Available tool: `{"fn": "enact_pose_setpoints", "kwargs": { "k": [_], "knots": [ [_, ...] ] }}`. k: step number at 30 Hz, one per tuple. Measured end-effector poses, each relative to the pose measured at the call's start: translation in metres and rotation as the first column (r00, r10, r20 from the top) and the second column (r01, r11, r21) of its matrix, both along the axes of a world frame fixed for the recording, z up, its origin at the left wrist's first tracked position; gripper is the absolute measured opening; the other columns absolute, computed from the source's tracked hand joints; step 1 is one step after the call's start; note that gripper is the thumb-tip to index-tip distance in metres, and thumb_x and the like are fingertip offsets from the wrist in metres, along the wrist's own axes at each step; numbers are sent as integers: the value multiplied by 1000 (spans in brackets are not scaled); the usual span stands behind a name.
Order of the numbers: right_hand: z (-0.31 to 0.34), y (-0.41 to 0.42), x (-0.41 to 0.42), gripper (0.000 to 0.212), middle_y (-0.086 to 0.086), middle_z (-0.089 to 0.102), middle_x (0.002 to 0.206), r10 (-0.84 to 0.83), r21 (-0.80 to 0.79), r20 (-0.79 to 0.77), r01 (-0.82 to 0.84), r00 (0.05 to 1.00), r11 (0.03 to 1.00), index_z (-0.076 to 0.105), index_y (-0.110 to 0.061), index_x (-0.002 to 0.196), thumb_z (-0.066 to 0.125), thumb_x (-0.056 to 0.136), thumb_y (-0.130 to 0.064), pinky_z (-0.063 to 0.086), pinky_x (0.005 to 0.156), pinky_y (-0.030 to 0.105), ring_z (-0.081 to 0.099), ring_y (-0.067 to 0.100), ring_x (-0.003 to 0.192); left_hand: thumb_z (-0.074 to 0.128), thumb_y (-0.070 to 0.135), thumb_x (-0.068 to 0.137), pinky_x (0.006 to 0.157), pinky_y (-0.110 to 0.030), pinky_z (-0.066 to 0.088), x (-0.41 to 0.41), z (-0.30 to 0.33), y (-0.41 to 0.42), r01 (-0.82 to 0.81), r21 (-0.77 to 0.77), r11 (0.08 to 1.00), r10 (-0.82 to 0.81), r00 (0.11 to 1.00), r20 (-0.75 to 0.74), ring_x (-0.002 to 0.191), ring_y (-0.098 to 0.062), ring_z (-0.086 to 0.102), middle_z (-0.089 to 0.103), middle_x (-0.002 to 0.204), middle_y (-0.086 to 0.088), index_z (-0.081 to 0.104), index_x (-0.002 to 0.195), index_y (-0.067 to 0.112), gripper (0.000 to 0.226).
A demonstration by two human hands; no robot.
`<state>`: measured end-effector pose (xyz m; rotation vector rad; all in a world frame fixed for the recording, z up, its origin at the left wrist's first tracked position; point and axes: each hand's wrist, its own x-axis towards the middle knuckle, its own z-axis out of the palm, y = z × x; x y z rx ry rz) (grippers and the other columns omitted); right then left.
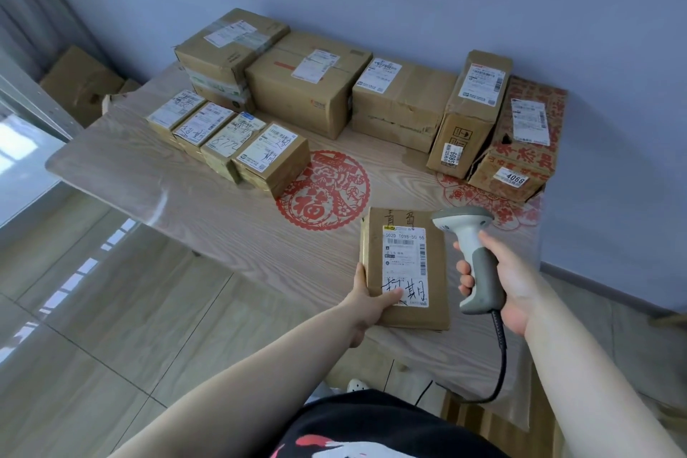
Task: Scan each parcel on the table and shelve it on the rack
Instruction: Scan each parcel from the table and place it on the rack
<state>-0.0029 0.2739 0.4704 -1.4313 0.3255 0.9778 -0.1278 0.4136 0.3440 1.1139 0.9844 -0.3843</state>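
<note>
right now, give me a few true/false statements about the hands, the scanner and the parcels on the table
1. The right hand grips the scanner by its handle. True.
2. The left hand holds a flat parcel at its near left corner. True.
3. The flat parcel lies with its label face down. False: the white label faces up, with handwriting on it.
4. Four small boxes sit in a row on the left part of the table. True.
5. The scanner has no cable. False: a dark cable hangs from the bottom of its handle.
6. The box marked 4068 is at the far left of the table. False: it stands at the right end.
</note>
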Motion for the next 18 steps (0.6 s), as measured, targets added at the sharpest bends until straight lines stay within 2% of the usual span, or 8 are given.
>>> {"fn": "enact_pose_setpoints", "kwargs": {
  "k": [3,5,7,10,11,14,17,18],
  "knots": [
    [6,-3,-3,39,5,52,64,-1,38,9,1,1000,999,60,-9,110,45,100,-43,41,58,27,44,12,45,76,37,85,107,-46,44,3,31,0,-24,-34,999,24,1000,9,119,-22,54,55,139,1,18,152,40,89],
    [10,-4,-8,39,5,51,64,-7,67,26,5,1000,998,61,-9,111,46,100,-43,40,58,27,44,12,46,72,36,89,105,-46,42,6,35,4,-91,-53,994,91,996,11,113,-21,53,52,142,0,24,150,40,78],
    [14,-3,-14,38,3,51,64,-25,102,55,20,998,995,61,-11,111,45,100,-44,40,59,28,43,12,46,77,40,83,106,-46,37,8,40,10,-150,-11,989,150,988,19,110,-21,54,53,141,0,23,150,44,86],
    [22,3,-24,37,2,51,61,-34,162,109,16,993,987,61,-12,110,44,100,-44,38,59,29,43,11,44,83,69,51,109,-55,37,10,41,18,-148,156,977,153,988,-17,120,-30,52,45,145,-5,11,142,67,116],
    [25,6,-27,36,1,51,60,-12,172,129,-10,992,985,61,-12,109,43,100,-43,38,58,29,43,11,44,81,71,52,108,-55,39,9,46,20,-147,213,966,153,988,-9,119,-30,50,42,146,-7,7,141,69,116],
    [30,15,-38,36,1,52,59,99,163,198,-132,975,978,62,-11,106,41,101,-40,38,55,27,43,11,45,74,57,79,106,-48,35,9,58,22,-188,302,934,182,982,50,111,-26,38,30,148,-16,3,151,59,101],
    [32,26,-47,38,1,51,59,144,152,222,-180,964,972,60,-8,103,40,101,-40,37,53,26,42,10,45,73,53,83,107,-49,33,9,69,20,-211,335,918,196,977,78,127,-28,35,24,151,-20,2,152,56,99],
    [33,29,-49,37,1,51,59,144,149,225,-180,964,972,59,-7,104,41,101,-40,37,53,26,42,10,45,73,53,83,107,-49,33,8,71,19,-220,344,913,204,975,84,127,-28,35,24,151,-20,2,153,56,99]
  ]
}}
